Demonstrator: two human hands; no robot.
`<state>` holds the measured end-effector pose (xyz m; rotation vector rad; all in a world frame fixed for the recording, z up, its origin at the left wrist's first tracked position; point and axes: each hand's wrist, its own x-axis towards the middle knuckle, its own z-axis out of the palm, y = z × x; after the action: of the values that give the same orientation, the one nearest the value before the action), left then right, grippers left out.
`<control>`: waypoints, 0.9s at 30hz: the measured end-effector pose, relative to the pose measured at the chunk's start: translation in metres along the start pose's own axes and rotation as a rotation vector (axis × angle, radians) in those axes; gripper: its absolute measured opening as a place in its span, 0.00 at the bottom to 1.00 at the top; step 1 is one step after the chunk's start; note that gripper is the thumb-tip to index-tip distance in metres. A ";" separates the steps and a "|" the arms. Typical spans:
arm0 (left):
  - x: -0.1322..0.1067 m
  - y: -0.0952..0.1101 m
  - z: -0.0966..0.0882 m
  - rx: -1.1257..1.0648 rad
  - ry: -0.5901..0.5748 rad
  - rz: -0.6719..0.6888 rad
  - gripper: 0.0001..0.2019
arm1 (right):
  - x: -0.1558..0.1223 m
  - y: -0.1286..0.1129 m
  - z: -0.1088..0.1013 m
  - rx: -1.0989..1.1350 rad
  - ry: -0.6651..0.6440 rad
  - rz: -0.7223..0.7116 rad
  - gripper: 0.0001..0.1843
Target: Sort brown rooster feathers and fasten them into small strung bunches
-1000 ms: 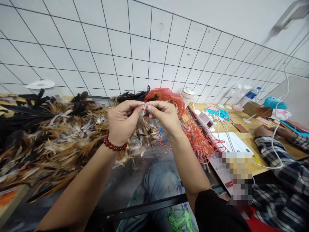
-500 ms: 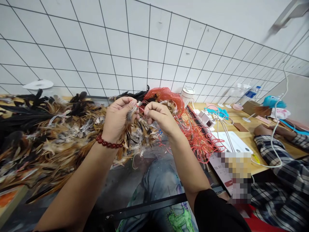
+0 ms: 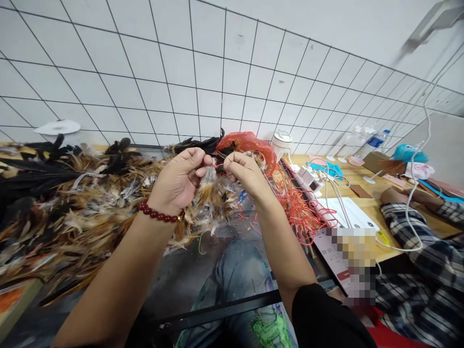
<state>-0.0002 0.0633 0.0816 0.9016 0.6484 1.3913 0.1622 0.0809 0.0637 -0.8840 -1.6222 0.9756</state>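
Note:
My left hand (image 3: 179, 181), with a red bead bracelet on the wrist, pinches the top of a small brown and white feather bundle (image 3: 207, 182) that hangs below its fingers. My right hand (image 3: 244, 175) is closed beside it and pinches a thin red string (image 3: 219, 166) that runs to the bundle's top. Both hands hover above a big heap of brown, black and white feathers (image 3: 83, 203).
A red plastic bag (image 3: 250, 143) and a tangle of red strings (image 3: 300, 208) lie to the right of my hands. A white cup (image 3: 282, 144), chargers with white cables (image 3: 311, 180) and bottles stand on the wooden table. Another person's plaid sleeve (image 3: 416, 227) rests at the right. A wire grid wall rises behind.
My hands have parted slightly and the feather bundle now hangs in plain sight between them, with the red string drawn taut to my right hand.

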 end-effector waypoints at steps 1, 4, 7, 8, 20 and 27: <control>0.000 0.000 0.000 0.003 -0.008 -0.043 0.10 | 0.000 -0.001 0.000 0.019 0.005 0.000 0.08; 0.001 0.001 -0.001 -0.010 -0.029 -0.169 0.09 | -0.001 -0.003 0.001 0.052 0.002 -0.022 0.08; 0.002 0.001 -0.001 -0.046 -0.021 -0.240 0.08 | -0.001 -0.004 0.003 0.056 0.035 -0.006 0.09; 0.001 0.001 -0.001 -0.061 -0.017 -0.237 0.08 | 0.000 -0.003 0.004 0.058 0.052 0.004 0.09; 0.003 -0.002 -0.001 -0.122 -0.054 -0.281 0.07 | 0.001 -0.002 0.005 0.017 0.123 -0.081 0.12; 0.004 -0.014 -0.001 0.184 -0.034 -0.157 0.07 | -0.004 -0.004 0.008 -0.158 0.051 -0.140 0.10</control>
<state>0.0069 0.0681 0.0695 0.9959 0.8138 1.1875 0.1554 0.0750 0.0643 -0.8813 -1.7108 0.7303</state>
